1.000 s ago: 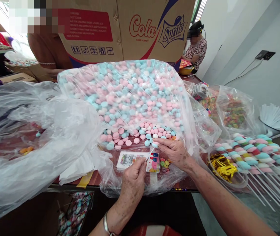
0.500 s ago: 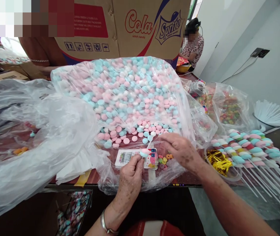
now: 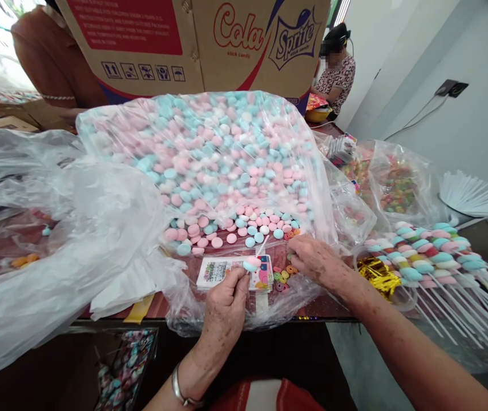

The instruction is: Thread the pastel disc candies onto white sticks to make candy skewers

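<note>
My left hand (image 3: 228, 297) pinches a candy stick, a white stick threaded with pink and blue marshmallows (image 3: 251, 264), whose bare tip points up and right. Below it lies a stack of printed cards (image 3: 213, 273). Over to the right, my right hand (image 3: 314, 260) is lowered to the table with its fingers curled together beside small gummy rings (image 3: 285, 275); whatever its fingertips hold is hidden. Loose pink, blue and white marshmallows (image 3: 217, 242) spill from the mouth of a big clear bag (image 3: 209, 142) just beyond both hands.
Finished marshmallow sticks (image 3: 427, 257) are piled at right beside a tub of gold ties (image 3: 377, 277). Behind them are a bag of gummies (image 3: 398, 182) and white sticks (image 3: 477, 194). A large carton (image 3: 149, 34) stands behind. Two other people sit farther back. Crumpled plastic (image 3: 76, 228) covers the left.
My right hand has moved down from near the marshmallows, its stretched fingers now curled at the gummy rings. My left hand still holds the candy stick. The view has shifted slightly.
</note>
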The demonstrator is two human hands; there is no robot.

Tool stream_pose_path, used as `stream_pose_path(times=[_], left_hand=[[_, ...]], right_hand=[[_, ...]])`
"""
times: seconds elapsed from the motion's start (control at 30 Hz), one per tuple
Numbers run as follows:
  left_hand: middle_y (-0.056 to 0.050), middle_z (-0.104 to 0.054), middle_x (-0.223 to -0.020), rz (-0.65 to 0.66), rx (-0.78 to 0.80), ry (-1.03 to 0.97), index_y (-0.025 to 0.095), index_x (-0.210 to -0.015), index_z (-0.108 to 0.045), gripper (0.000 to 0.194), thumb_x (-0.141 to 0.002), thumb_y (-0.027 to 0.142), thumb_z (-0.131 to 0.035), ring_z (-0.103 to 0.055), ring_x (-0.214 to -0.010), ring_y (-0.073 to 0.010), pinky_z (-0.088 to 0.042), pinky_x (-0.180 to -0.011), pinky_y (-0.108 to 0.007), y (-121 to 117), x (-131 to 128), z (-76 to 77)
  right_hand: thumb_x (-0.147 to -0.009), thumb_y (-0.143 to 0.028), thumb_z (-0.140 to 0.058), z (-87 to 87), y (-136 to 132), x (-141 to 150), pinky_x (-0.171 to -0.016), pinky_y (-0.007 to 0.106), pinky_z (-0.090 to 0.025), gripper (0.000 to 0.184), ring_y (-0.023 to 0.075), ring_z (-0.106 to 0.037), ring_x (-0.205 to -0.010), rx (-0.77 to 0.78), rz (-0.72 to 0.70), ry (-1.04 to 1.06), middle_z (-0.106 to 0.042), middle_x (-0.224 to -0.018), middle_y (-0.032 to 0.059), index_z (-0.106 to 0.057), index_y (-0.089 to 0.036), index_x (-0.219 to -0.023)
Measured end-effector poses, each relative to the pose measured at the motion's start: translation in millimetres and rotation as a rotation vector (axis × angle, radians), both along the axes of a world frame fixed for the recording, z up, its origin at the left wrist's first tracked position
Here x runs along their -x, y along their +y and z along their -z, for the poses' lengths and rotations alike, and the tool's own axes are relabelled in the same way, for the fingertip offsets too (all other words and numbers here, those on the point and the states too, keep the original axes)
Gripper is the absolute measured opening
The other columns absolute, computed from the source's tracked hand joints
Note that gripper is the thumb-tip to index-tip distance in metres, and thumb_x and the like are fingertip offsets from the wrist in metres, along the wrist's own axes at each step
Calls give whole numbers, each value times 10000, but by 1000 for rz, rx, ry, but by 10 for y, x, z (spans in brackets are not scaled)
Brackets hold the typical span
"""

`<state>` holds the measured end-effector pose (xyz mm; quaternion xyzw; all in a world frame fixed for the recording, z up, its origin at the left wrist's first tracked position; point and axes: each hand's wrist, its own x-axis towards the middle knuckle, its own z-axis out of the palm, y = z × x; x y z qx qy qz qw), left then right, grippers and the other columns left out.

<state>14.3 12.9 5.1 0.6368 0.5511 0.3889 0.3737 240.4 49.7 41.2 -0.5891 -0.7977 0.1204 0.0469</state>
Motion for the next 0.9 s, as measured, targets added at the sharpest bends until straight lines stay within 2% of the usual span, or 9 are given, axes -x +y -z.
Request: stream_pose_path(times=[0.13, 0.23, 0.37, 0.5, 0.63, 0.9], left_hand=[[28, -567, -616, -10, -3, 17, 186, -849, -673, 243, -908, 335, -490, -524, -570, -140, -407, -550, -223, -4, -3, -5], [29, -567, -613, -8, -15, 33, 184, -855, -674, 252, -913, 337, -483, -530, -568, -139, -409, -556, -224, -6, -6, -14], [23, -586, -628, 6, -27, 45, 187, -838, -668, 262, -921, 335, -469, -537, -573, -139, -419, -567, -225, -10, -4, -24], [18, -601, -631, 6, -29, 45, 180, -859, -677, 264, -918, 333, -471, -541, -569, -139, -426, -570, -226, -9, -8, -21], [17, -598, -626, 5, -29, 45, 176, -862, -684, 270, -919, 334, -474, -537, -566, -139, -422, -569, -226, -6, -21, -24], [14, -604, -645, 12, -24, 45, 179, -865, -687, 268, -916, 332, -473, -540, -580, -142, -418, -580, -229, -3, -10, 0]], right_hand=[[-790, -79, -510, -87, -63, 122, -673, 242, -390, 142, 146, -546, -732, 104, -63, 299, -629, -776, 2, -599, -187, -765], [-796, -86, -507, -13, -59, 180, -733, 270, -397, 133, 171, -546, -794, 12, -91, 226, -640, -835, 41, -592, -182, -762], [-837, -123, -471, 98, 48, 79, -725, 285, -382, 137, 187, -527, -787, -72, 55, 101, -618, -820, 61, -581, -180, -779], [-809, -134, -478, 42, 110, -10, -653, 256, -360, 141, 155, -517, -701, 8, 129, 246, -621, -797, 15, -603, -183, -851], [-791, -109, -493, 1, 85, 69, -684, 246, -389, 182, 152, -559, -732, 120, 40, 365, -653, -788, 8, -654, -184, -831], [-847, -118, -500, 134, 97, 111, -807, 309, -442, 241, 200, -601, -869, 72, -62, 218, -698, -912, 65, -724, -182, -908]])
